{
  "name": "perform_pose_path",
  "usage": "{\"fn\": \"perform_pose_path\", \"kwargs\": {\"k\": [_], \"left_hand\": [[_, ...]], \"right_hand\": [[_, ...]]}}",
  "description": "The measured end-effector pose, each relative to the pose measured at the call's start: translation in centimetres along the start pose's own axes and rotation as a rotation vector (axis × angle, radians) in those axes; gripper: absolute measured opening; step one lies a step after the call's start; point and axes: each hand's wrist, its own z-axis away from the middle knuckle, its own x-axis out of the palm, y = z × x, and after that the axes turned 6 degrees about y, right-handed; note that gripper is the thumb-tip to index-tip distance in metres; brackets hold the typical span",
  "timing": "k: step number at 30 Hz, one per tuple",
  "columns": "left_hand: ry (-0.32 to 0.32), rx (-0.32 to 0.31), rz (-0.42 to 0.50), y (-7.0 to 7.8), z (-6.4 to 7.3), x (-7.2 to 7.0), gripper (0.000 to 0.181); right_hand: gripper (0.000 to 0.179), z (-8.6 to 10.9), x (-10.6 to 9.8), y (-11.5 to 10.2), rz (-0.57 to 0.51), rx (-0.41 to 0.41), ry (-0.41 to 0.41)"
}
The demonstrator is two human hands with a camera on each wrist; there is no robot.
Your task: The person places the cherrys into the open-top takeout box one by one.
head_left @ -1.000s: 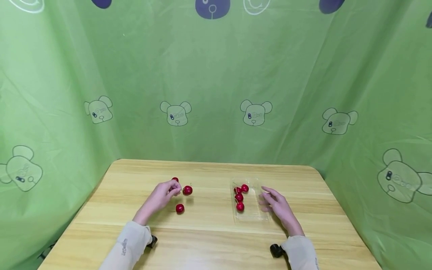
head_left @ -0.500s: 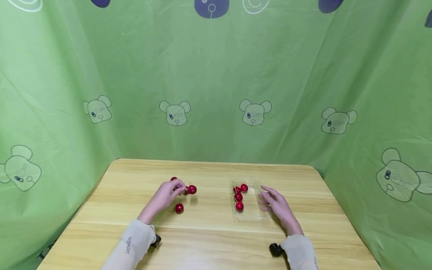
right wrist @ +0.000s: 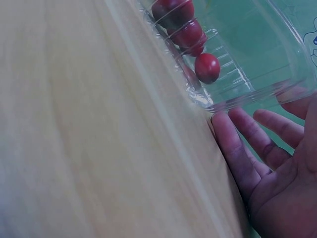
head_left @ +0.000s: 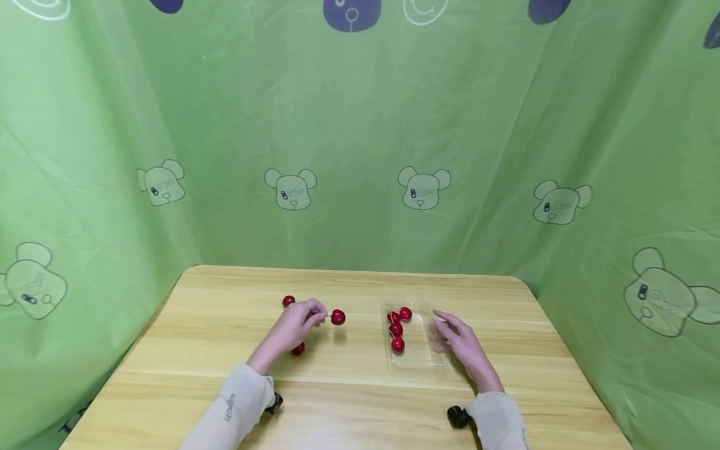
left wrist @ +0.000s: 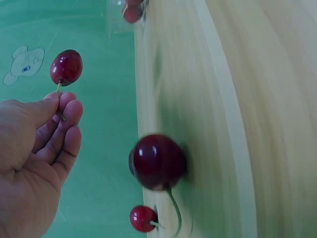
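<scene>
My left hand (head_left: 295, 322) pinches the thin stem of a red cherry (head_left: 338, 317) between thumb and fingertips. In the left wrist view that cherry (left wrist: 66, 67) points away from the hand, held above the table. Two more cherries lie near this hand, one beyond it (head_left: 289, 301) and one nearer (head_left: 298, 349), partly hidden by the hand. A clear plastic box (head_left: 419, 361) holds several cherries (head_left: 396, 329) along its left side. At the box's right wall rests my right hand (head_left: 461, 344), fingers loosely extended, fingertips (right wrist: 221, 120) right at the rim.
A light wooden table (head_left: 360, 406) carries everything. Green curtains (head_left: 349, 237) printed with bear heads hang behind it and on both sides. Black wrist devices sit at the left cuff (head_left: 274, 404) and right cuff (head_left: 458, 417).
My left hand has moved to the right with the cherry, uncovering the far cherry and partly covering the near one. The right hand and box stay in place.
</scene>
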Motion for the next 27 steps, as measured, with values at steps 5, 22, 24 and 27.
{"fn": "perform_pose_path", "kwargs": {"k": [5,22,24,27], "left_hand": [[0.022,0.025,-0.03,0.5,-0.3,0.8,0.007],[-0.024,0.014,0.029,2.8,-1.0,3.2,0.011],[-0.03,0.022,0.036,3.1,-1.0,3.5,0.012],[-0.034,0.026,0.039,3.6,-1.0,4.1,0.011]], "right_hand": [[0.052,-0.1,0.3,0.0,-0.003,-0.003,0.004],[0.053,-0.1,0.2,-0.1,0.005,-0.005,0.005],[0.052,-0.1,0.2,-0.1,0.004,-0.001,0.009],[0.051,-0.1,0.2,0.0,0.005,0.0,0.013]]}}
